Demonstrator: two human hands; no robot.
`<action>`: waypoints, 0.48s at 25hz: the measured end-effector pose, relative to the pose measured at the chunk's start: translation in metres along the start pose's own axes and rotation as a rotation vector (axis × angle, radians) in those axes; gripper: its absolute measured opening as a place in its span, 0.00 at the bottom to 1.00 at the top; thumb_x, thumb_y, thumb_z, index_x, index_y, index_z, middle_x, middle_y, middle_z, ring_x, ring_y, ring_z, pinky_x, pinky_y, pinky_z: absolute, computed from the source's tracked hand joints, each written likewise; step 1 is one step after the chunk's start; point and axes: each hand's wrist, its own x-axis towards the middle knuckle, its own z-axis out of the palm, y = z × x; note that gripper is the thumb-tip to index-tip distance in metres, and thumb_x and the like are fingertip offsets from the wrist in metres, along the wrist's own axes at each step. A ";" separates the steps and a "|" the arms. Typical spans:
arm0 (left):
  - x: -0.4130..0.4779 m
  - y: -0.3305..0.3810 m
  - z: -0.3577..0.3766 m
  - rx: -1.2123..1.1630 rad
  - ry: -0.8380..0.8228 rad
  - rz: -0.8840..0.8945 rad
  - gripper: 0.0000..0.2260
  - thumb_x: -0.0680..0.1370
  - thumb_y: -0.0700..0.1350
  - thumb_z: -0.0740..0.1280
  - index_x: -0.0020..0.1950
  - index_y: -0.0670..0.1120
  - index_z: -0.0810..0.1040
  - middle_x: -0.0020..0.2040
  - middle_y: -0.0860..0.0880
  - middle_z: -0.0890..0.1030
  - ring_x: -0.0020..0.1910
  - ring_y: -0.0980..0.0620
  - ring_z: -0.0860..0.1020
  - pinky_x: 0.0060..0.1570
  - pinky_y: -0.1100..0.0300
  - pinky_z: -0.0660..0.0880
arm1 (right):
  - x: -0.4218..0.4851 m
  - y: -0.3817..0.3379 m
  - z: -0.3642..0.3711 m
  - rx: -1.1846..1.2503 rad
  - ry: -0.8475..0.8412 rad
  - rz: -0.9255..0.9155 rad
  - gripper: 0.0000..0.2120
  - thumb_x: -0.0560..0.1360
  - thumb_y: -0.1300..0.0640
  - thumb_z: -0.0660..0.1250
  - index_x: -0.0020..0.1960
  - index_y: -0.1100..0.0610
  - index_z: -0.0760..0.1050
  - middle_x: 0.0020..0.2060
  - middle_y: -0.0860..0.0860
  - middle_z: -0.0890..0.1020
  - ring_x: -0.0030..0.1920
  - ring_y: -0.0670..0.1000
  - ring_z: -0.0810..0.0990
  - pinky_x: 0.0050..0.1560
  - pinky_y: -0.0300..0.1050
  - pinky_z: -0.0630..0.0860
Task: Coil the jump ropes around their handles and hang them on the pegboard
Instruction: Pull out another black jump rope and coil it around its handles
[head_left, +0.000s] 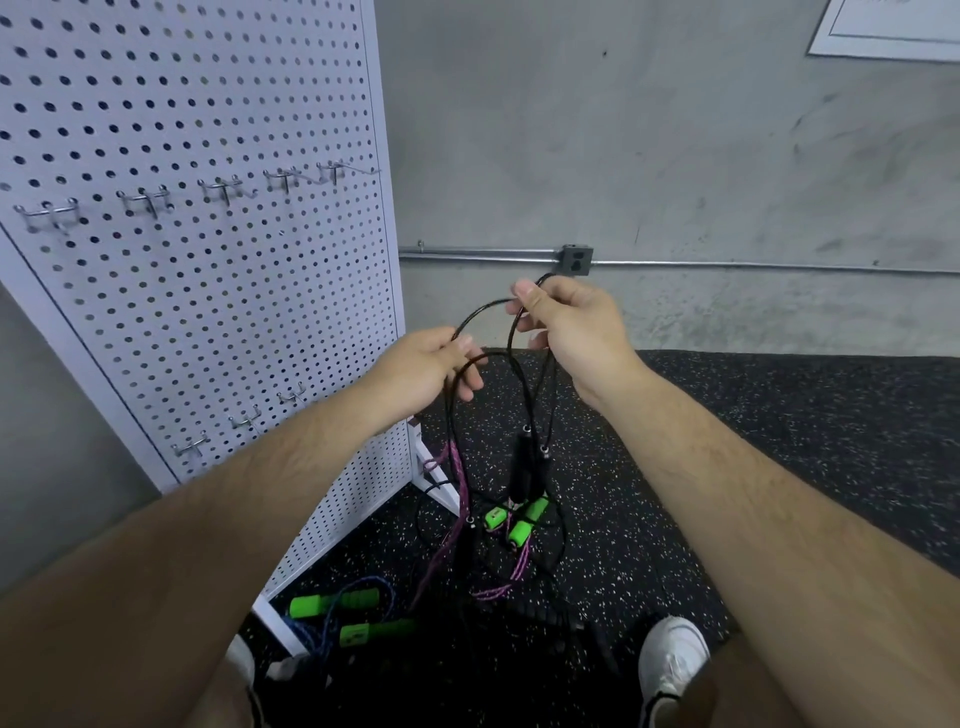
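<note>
A thin black jump rope (521, 387) hangs in loops between my hands, its two black handles (525, 467) dangling side by side below. My right hand (569, 335) pinches the top of the loops between thumb and fingers. My left hand (426, 371) grips a strand of the same rope a little lower and to the left. The white pegboard (208, 249) stands at the left, with a row of bare metal hooks (145, 200) across it and a few more hooks (249, 418) lower down.
On the speckled black floor lie a purple rope with green handles (511, 522) and a blue rope with green handles (340, 616). My white shoes (670, 657) stand at the bottom. A conduit and outlet box (576, 260) run along the grey wall.
</note>
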 end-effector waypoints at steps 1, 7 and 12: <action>0.001 -0.001 0.000 -0.012 0.011 -0.015 0.13 0.86 0.48 0.58 0.54 0.48 0.81 0.39 0.51 0.85 0.40 0.50 0.84 0.54 0.48 0.79 | 0.000 -0.001 -0.001 0.011 0.001 0.003 0.12 0.80 0.55 0.68 0.50 0.65 0.80 0.41 0.48 0.86 0.38 0.44 0.80 0.40 0.43 0.76; -0.004 0.000 0.004 0.083 -0.047 0.014 0.18 0.82 0.53 0.66 0.71 0.61 0.69 0.44 0.51 0.82 0.43 0.53 0.82 0.50 0.56 0.77 | -0.004 -0.003 -0.001 0.020 -0.007 0.014 0.10 0.80 0.55 0.68 0.42 0.58 0.78 0.42 0.51 0.85 0.39 0.46 0.81 0.38 0.41 0.79; -0.002 -0.002 0.013 0.309 -0.034 0.075 0.07 0.83 0.54 0.64 0.48 0.60 0.80 0.42 0.48 0.82 0.39 0.48 0.78 0.43 0.54 0.74 | -0.005 0.001 0.003 0.038 -0.065 0.036 0.10 0.81 0.55 0.68 0.45 0.62 0.77 0.43 0.55 0.85 0.36 0.46 0.80 0.39 0.43 0.80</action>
